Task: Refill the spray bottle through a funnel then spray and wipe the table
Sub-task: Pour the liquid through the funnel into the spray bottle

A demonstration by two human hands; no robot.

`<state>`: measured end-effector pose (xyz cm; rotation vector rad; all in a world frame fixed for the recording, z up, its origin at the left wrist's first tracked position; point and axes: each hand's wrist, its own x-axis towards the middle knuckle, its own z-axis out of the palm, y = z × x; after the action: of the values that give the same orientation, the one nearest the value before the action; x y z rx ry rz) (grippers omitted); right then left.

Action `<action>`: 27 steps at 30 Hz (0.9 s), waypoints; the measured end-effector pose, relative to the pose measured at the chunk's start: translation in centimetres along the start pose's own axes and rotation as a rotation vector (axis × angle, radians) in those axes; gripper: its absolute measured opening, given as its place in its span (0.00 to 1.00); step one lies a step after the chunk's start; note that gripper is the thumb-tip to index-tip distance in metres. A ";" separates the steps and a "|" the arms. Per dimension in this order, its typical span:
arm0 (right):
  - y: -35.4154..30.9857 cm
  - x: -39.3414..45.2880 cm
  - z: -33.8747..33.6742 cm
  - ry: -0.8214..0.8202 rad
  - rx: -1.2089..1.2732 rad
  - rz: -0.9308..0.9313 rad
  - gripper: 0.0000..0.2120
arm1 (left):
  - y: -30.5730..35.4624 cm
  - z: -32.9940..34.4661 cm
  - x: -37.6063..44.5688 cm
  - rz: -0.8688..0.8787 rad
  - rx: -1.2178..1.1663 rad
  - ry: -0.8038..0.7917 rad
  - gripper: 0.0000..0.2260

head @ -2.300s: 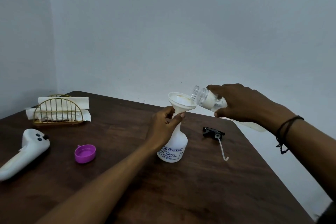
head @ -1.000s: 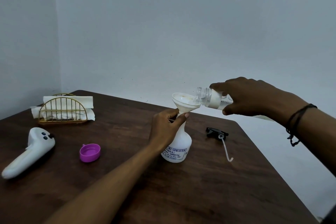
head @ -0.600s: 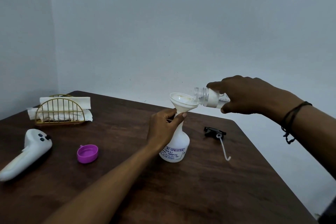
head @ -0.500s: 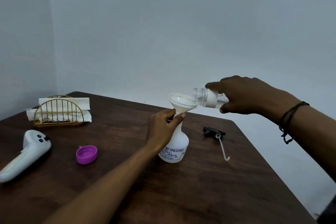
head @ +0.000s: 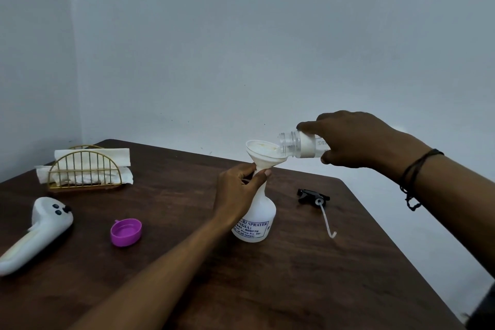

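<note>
Tipped flatter than a moment ago, the refill bottle (head: 300,145) in the right hand's (head: 356,139) closed grip pours into the funnel (head: 263,154), which the left hand (head: 238,187) pinches atop the spray bottle (head: 257,218) mid-tabletop (head: 308,276), trigger head (head: 312,195) right of it.

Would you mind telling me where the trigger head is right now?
In the head view, the trigger head lies on the table to the right of the spray bottle, below the right hand, its dip tube pointing toward the near edge.
</note>
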<state>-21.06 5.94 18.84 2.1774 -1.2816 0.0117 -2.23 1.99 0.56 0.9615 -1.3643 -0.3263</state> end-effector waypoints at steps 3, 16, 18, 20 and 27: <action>0.0 0.0 0.0 -0.006 -0.001 0.000 0.29 | 0.2 0.0 0.0 0.003 0.013 0.003 0.19; -0.4 0.6 0.0 0.128 -0.183 -0.064 0.29 | 0.3 -0.1 -0.1 -0.013 -0.016 -0.008 0.18; -0.4 0.7 0.2 0.157 -0.204 -0.076 0.29 | 0.3 -0.1 -0.1 -0.011 -0.021 -0.007 0.18; -0.4 0.7 0.4 0.181 -0.212 -0.086 0.29 | 0.3 -0.1 -0.2 -0.016 -0.022 -0.003 0.18; -0.5 0.8 1.2 0.288 -0.245 -0.126 0.33 | 0.3 -0.1 -0.2 -0.017 -0.020 -0.007 0.16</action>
<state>-20.56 4.87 17.84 1.9582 -0.9326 0.1081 -2.26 2.38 0.67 0.9570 -1.3571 -0.3556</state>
